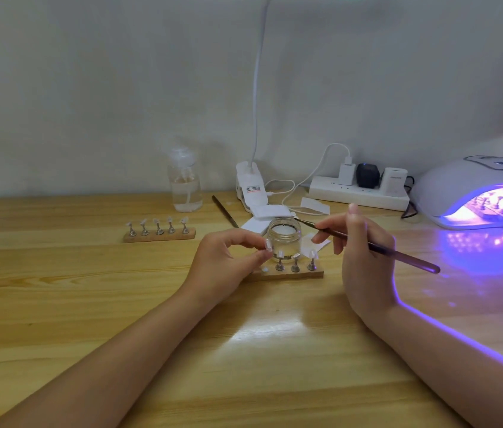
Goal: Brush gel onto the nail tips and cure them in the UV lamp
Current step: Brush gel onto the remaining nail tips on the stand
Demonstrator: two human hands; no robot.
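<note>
Clear plastic shows between the curled fingers (254, 257) of the left hand (222, 267), which pinch one nail tip (268, 244) on its small stand, lifted just above the near wooden holder (287, 274). That holder lies at the middle of the surface (89, 304) and carries three more metal stands with tips (296, 262) in a row to the right of the pinched one. The right hand (364, 257) grips a slim brush (376, 248) between thumb and fingertips, fingers curled round the handle; its bristle end reaches over the rim of a small clear gel jar (283, 239) standing just behind the holder. Folded white wipes (262, 217) lie behind the jar. Toward the left, a second wooden holder (160, 235) bears five tips. Near the far edge stand a clear pump bottle (185, 183), a white clip-on lamp base (250, 186) and a power strip (358, 193) with plugs. At the far right edge a white UV lamp (460, 180) glows violet, with another holder of tips (491, 208) inside it.
</note>
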